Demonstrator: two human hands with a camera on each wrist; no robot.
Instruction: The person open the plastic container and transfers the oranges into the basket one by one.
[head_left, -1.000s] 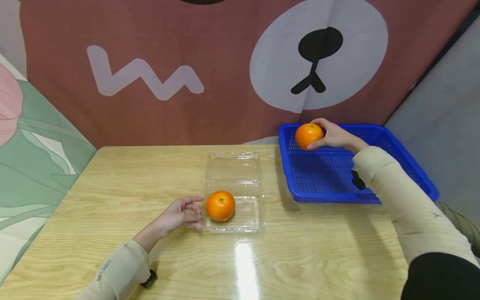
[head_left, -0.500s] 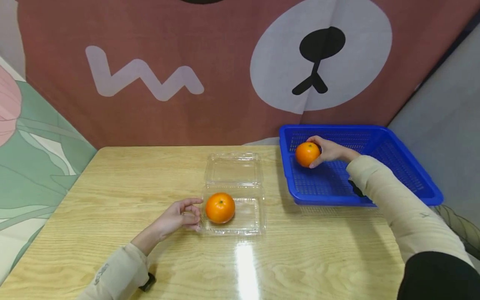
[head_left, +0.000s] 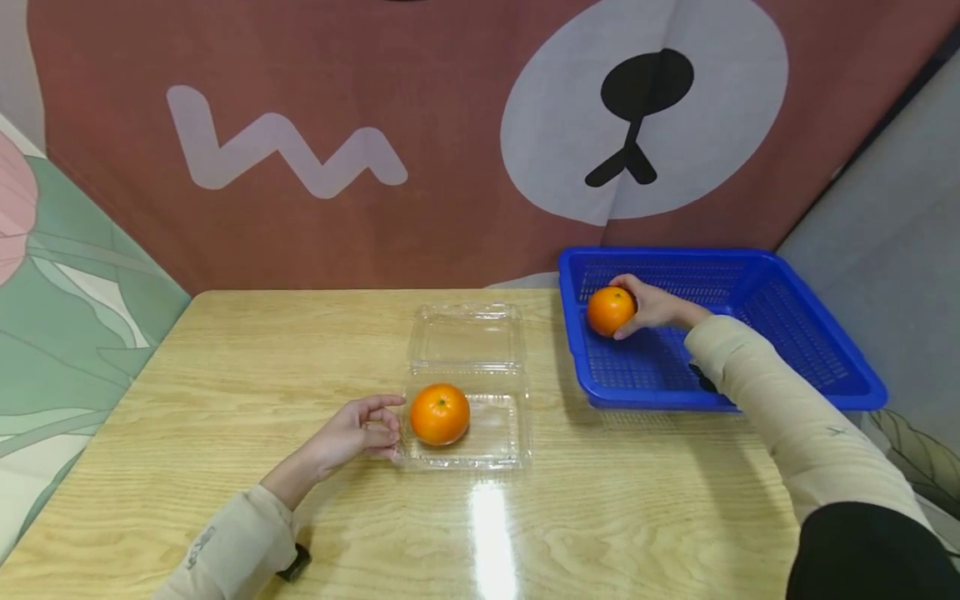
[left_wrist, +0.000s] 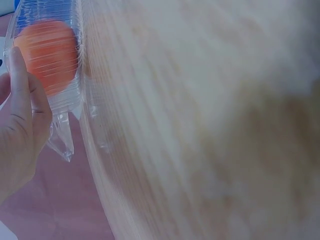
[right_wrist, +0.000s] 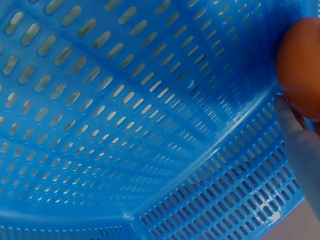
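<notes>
My right hand (head_left: pixel 649 305) holds an orange (head_left: pixel 610 312) between thumb and fingers, low inside the left part of the blue plastic basket (head_left: pixel 660 400). In the right wrist view the fruit (right_wrist: pixel 302 67) sits at the right edge with a fingertip against it. A second orange (head_left: pixel 439 414) rests in the left half of a clear plastic clamshell box (head_left: pixel 495 429), whose lid (head_left: pixel 467 335) lies folded back. My left hand (head_left: pixel 358 429) rests at the box's left side, fingers loosely extended. In the left wrist view these fingers (left_wrist: pixel 21 95) lie along the ribbed wall beside the fruit.
The wooden table (head_left: pixel 225 358) carries the box near its middle and the basket at the back right. Behind stands a brown printed cloth (head_left: pixel 300 242). A grey panel (head_left: pixel 892 225) borders the basket's right side.
My right hand has lowered the orange from rim height down into the basket, shifting slightly left at the end. The left hand, the box and its orange stay put.
</notes>
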